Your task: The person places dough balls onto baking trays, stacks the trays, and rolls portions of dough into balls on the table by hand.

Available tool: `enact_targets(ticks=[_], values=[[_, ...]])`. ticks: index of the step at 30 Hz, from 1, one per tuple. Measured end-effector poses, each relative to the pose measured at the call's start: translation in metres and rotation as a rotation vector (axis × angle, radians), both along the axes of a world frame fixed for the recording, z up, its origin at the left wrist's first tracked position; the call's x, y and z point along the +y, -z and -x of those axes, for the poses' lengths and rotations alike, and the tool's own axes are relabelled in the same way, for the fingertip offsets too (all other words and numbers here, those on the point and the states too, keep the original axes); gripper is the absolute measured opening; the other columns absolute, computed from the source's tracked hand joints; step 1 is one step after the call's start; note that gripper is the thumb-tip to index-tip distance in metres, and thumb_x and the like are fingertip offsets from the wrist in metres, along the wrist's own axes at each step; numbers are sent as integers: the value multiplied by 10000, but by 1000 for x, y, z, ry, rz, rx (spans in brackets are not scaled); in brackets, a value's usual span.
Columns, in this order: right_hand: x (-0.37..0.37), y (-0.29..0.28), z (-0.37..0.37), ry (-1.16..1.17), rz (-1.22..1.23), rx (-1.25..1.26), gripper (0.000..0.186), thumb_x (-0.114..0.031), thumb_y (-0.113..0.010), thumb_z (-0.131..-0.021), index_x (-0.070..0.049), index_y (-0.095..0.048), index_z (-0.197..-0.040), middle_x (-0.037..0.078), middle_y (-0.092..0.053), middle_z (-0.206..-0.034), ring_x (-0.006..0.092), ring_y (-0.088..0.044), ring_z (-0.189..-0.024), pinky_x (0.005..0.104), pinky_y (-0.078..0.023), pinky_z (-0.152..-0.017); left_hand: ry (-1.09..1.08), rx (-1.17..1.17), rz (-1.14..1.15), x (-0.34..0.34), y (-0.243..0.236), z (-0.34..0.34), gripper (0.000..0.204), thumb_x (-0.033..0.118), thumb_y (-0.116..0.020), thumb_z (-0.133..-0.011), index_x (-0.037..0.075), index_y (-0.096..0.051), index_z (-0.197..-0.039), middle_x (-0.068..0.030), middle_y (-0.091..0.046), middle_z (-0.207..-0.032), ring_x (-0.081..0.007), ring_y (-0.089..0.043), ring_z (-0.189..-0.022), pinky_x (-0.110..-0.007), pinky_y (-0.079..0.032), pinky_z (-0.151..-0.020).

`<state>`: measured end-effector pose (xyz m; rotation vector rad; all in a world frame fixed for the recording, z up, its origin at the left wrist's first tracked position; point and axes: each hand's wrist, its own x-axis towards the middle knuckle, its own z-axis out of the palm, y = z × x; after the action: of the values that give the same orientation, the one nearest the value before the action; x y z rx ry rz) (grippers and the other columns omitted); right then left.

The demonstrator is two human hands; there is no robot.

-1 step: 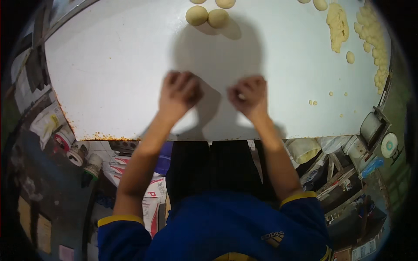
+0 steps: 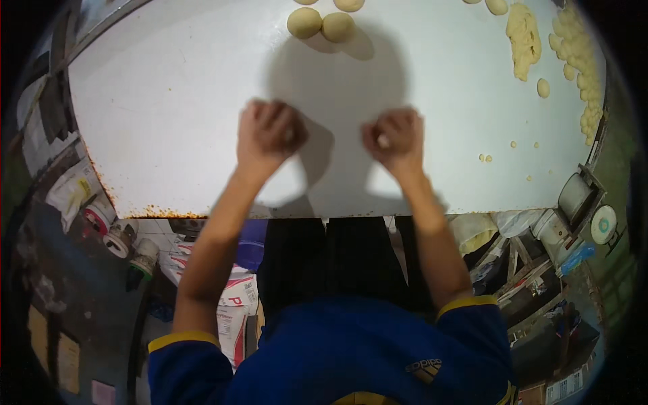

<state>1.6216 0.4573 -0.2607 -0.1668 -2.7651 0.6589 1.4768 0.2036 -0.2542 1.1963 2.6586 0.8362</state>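
Both hands are over the near half of the white table (image 2: 169, 121), fingers curled inward. My left hand (image 2: 270, 133) is closed, with a dull pale patch of dough just showing between thumb and fingers. To its right, my right hand (image 2: 397, 138) is cupped around a small dough ball (image 2: 384, 140), mostly hidden by the fingers. Beyond the hands, two smooth round dough balls (image 2: 321, 25) touch each other, with more at the far edge. A long uneven lump of dough (image 2: 524, 42) lies at the far right, beside a crowded row of small dough pieces (image 2: 586, 81).
One small dough piece (image 2: 543, 88) lies apart, and tiny crumbs (image 2: 485, 158) dot the right side. Rust marks the table's front-left edge (image 2: 158, 212). Below are a purple bucket (image 2: 251, 246), printed sacks (image 2: 236, 307) and a round-dial scale (image 2: 603, 225).
My hands have moved apart and slightly away from me, the left one leftward and the right one rightward. Both stay curled. The dough on the table stays in place.
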Motion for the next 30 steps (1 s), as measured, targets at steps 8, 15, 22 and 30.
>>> enact_targets(ticks=[8,15,22,30], values=[[-36,-13,23,33,157,-42,183,-211,-885,-820,-166,-708,-806,11,-681,-952,306,-616,-979,440,-510,-867,-7,-7,-77,44,-1,-31,238,181,-834,-771,141,-695,-959,-56,-671,-1041,-344,-625,-1039,-478,-519,-918],[-5,-4,69,64,43,18,178,-203,-864,-852,-168,-695,-807,-4,-663,-920,290,-597,-956,449,-475,-840,-90,109,-66,65,1,31,219,164,-831,-766,144,-680,-924,-47,-658,-987,-324,-615,-990,-464,-505,-852],[14,5,12,-53,6,-55,226,-215,-910,-787,-194,-687,-757,-32,-691,-921,260,-625,-910,447,-494,-841,-9,41,76,-3,2,14,246,174,-839,-765,127,-707,-968,-36,-653,-1044,-307,-604,-1008,-485,-507,-862],[-14,-19,66,42,207,-66,174,-221,-866,-867,-142,-749,-970,70,-666,-1093,330,-628,-1056,483,-519,-935,-55,-21,-119,66,-1,10,314,171,-849,-813,130,-702,-1088,-81,-673,-1157,-354,-618,-1123,-487,-498,-963]])
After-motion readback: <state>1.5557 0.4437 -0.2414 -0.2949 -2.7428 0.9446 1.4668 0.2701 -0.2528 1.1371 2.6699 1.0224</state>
